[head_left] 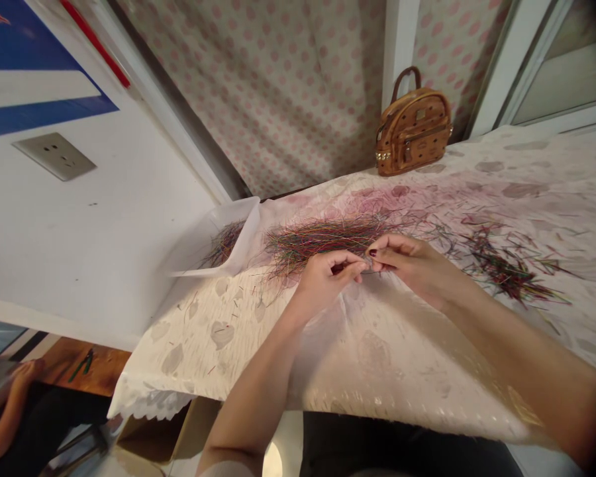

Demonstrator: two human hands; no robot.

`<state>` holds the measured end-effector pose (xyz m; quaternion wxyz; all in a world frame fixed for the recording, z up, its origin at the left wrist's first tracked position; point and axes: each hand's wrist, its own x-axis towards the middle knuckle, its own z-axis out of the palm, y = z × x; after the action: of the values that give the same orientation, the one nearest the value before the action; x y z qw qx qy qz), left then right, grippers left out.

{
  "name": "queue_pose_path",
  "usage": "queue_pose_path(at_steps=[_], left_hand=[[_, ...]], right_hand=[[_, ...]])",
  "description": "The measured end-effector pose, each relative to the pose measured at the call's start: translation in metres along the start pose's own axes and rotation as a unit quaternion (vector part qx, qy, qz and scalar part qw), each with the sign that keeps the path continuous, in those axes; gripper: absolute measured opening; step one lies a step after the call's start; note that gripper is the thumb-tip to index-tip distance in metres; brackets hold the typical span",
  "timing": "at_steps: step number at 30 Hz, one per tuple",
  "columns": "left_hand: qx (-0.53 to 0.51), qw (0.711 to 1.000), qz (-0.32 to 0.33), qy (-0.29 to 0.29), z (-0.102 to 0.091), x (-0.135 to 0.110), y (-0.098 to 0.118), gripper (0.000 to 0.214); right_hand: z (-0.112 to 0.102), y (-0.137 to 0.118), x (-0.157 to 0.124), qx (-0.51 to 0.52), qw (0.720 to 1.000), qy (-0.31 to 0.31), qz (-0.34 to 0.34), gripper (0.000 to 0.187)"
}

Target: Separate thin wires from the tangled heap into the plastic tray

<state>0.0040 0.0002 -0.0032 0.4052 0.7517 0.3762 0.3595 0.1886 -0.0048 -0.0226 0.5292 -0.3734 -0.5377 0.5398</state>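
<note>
Multicoloured thin wire strands [322, 240] lie in a loose tangle on a white leaf-print tablecloth [218, 338], just beyond both hands. The left hand [325, 281] and right hand [407, 265] reach in from the near side, wrists bent, with their fingertips meeting at the pile's near edge. Both are clenched in a pinch on a few strands, though the fingers hide how many. The elbows are cut off by the frame. To the left, a clear plastic tray [213, 232] holds more strands; a smaller tangle [506, 271] lies to the right. A tan studded backpack [412, 129] stands at the far edge. At near left, a co-worker's arm [14, 411] is partly cut off, beyond green-handled pliers [82, 364].
</note>
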Motion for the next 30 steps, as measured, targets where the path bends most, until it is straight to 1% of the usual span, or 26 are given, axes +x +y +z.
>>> queue_pose_path(at_steps=[4,9,11,13,15,18,22,25,27,30], left_hand=[[-0.014,1.000,-0.009,-0.009,0.000,0.000,0.000,0.026],[-0.008,1.000,-0.016,-0.005,0.002,-0.001,0.002,0.024],[-0.017,0.999,-0.025,0.008,0.002,0.000,0.002,0.023],[-0.044,0.998,-0.038,0.034,0.003,0.001,0.000,0.022],[-0.087,0.993,-0.057,0.061,0.002,0.003,-0.001,0.020],[-0.146,0.982,-0.088,0.076,-0.001,0.005,-0.001,0.018],[-0.184,0.971,-0.133,0.071,-0.003,0.005,0.003,0.019],[-0.195,0.967,-0.153,0.061,-0.004,0.005,0.003,0.020],[-0.198,0.966,-0.158,0.048,-0.005,0.004,0.002,0.022],[-0.203,0.964,-0.169,0.018,-0.007,0.004,-0.001,0.024]], right_hand=[[-0.002,-0.001,0.000,0.035,0.998,-0.017,0.043,0.019],[-0.002,-0.003,-0.001,0.062,0.992,-0.030,0.102,0.022],[-0.001,-0.003,-0.001,0.058,0.993,-0.028,0.100,0.022],[0.001,-0.004,-0.001,0.030,0.997,-0.008,0.064,0.022],[0.003,-0.005,-0.001,-0.030,0.999,0.021,0.012,0.022],[0.007,-0.005,-0.003,-0.138,0.988,0.043,-0.050,0.017],[0.010,-0.007,-0.007,-0.251,0.959,0.045,-0.122,0.006],[0.009,-0.008,-0.008,-0.311,0.931,0.044,-0.187,0.007],[0.007,-0.009,-0.007,-0.320,0.918,0.034,-0.231,0.008],[0.004,-0.008,-0.005,-0.309,0.914,0.017,-0.262,0.008]])
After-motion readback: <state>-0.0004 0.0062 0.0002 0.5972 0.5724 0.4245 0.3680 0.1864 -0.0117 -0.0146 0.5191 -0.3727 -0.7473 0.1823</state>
